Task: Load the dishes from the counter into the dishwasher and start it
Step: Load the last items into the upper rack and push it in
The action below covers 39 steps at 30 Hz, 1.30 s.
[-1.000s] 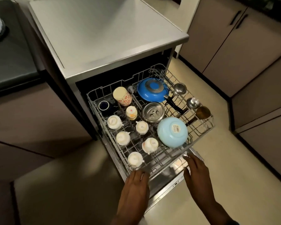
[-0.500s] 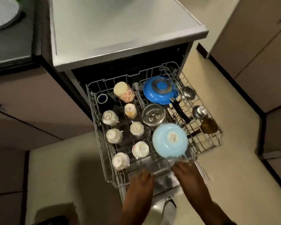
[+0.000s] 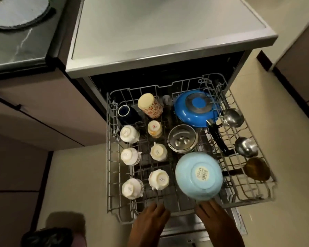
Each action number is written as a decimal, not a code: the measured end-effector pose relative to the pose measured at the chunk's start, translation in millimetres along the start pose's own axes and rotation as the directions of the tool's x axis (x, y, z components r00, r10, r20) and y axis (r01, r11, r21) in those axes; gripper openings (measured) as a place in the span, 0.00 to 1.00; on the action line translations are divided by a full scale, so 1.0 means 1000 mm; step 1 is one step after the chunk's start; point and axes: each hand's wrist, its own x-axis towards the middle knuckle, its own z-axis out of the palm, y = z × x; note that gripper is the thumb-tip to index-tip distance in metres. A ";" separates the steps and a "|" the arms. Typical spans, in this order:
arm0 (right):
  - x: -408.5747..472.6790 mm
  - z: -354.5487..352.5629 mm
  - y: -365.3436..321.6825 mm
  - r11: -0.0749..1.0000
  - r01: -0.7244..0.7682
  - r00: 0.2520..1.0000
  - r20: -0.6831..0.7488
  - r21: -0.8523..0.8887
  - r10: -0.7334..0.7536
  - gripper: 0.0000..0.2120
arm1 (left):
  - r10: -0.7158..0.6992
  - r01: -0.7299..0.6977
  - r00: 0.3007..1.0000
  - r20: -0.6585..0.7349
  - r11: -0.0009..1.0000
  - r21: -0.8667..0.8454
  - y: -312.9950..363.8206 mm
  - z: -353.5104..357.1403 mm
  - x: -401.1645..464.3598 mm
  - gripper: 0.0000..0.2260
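Both hands reach the front rail of the pulled-out dishwasher rack (image 3: 114, 202): the left hand (image 3: 150, 221) and right hand (image 3: 214, 218) lie with fingers straight and relaxed on its wire edge, gripping nothing. Just beyond the right fingers sits the upturned light-blue bowl (image 3: 199, 176); beyond the left fingers stand white cups (image 3: 158, 179); farther back lies the blue pan (image 3: 196, 109)

Two bare hands, left hand (image 3: 151, 221) and right hand (image 3: 215, 219), near front edge of dish rack (image 3: 114, 209). Forearms bare to frame bottom. No sleeves, rings, watch or gloves visible. Fingers blurred; nails indistinct.
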 end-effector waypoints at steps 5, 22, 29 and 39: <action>0.040 -0.008 0.005 0.994 -0.034 0.999 0.023 0.100 0.032 0.16 | -0.081 0.083 0.996 0.021 0.990 -0.116 -0.016 -0.012 0.023 0.14; 0.272 0.047 0.086 0.992 -0.127 0.986 -0.108 -0.001 0.126 0.15 | -0.224 0.207 0.947 -0.229 0.974 -0.095 -0.169 -0.033 0.209 0.12; 0.356 0.069 0.106 0.988 -0.134 0.981 -0.153 -0.072 0.122 0.13 | -0.185 0.187 0.926 -0.328 0.982 -0.027 -0.216 -0.052 0.275 0.07; 0.367 0.076 0.109 0.970 -0.213 0.972 -0.126 -0.116 0.198 0.15 | -0.190 0.216 0.927 -0.324 0.975 0.045 -0.221 -0.050 0.289 0.12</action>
